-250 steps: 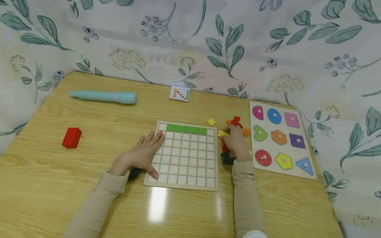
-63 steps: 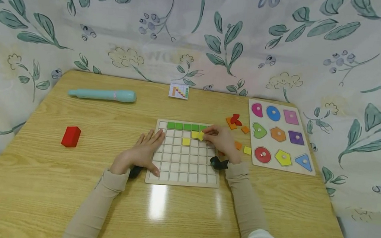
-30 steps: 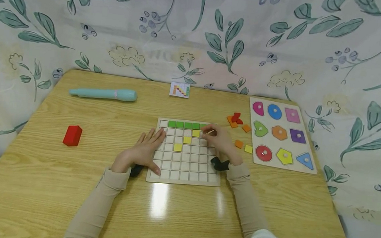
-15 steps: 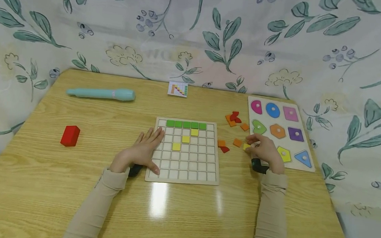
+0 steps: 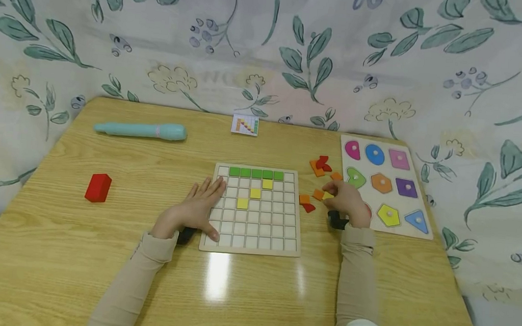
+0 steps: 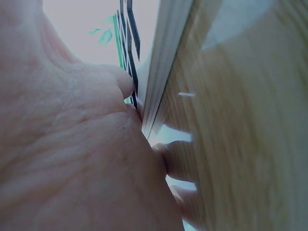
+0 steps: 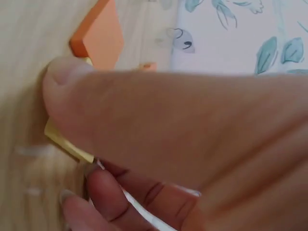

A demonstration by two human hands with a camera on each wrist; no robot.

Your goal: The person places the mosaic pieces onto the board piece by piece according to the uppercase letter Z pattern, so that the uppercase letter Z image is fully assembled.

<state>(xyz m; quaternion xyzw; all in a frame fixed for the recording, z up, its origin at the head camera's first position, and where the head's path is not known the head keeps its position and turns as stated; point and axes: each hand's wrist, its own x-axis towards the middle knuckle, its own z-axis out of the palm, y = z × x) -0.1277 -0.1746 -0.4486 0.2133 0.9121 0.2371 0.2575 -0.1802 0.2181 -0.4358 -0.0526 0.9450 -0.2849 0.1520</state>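
A white gridded board (image 5: 259, 229) lies mid-table, with several green tiles (image 5: 257, 173) along its top row and three yellow tiles (image 5: 255, 194) on a diagonal below. My left hand (image 5: 197, 210) rests flat on the board's left edge, fingers spread; the left wrist view shows the palm beside the board edge (image 6: 166, 62). To the right of the board, my right hand (image 5: 349, 202) pinches a loose yellow tile (image 7: 65, 142) low at the table. The thumb covers much of that tile. An orange tile (image 7: 103, 41) lies right against it.
Loose orange and red tiles (image 5: 321, 163) lie right of the board. A shape puzzle board (image 5: 389, 197) sits partly under my right hand. Behind are a small pattern card (image 5: 245, 125) and a turquoise tube-like object (image 5: 141, 130); a red block (image 5: 98, 187) stands left.
Three yellow tiles have come onto the grid since the oldest frame. My right hand left the board for the loose yellow tile, then shifted it left; the neighbouring orange tile moved left too.
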